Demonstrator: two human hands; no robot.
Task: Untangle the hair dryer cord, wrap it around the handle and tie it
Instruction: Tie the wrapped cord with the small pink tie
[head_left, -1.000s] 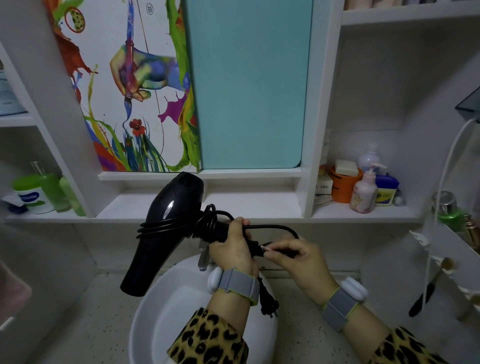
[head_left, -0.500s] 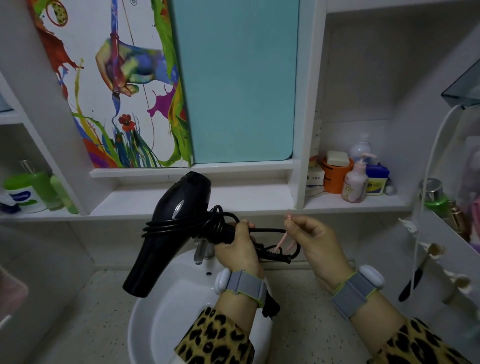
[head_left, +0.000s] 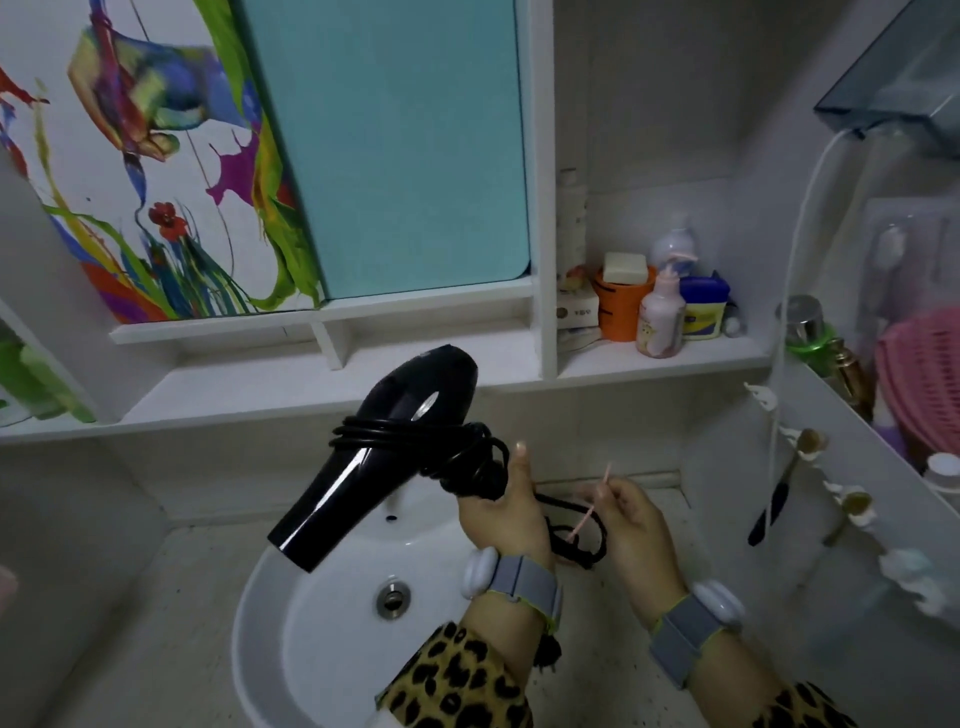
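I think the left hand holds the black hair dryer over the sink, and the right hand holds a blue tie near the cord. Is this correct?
Not quite: the tie is pink, not blue, as the head view shows. The rest is right: the left hand holds the black hair dryer over the sink, and the right hand holds the tie near the cord.

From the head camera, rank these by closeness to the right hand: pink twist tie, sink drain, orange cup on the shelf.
1. Pink twist tie, pinched in the right hand.
2. Sink drain, lower left in the basin.
3. Orange cup, up on the shelf behind.
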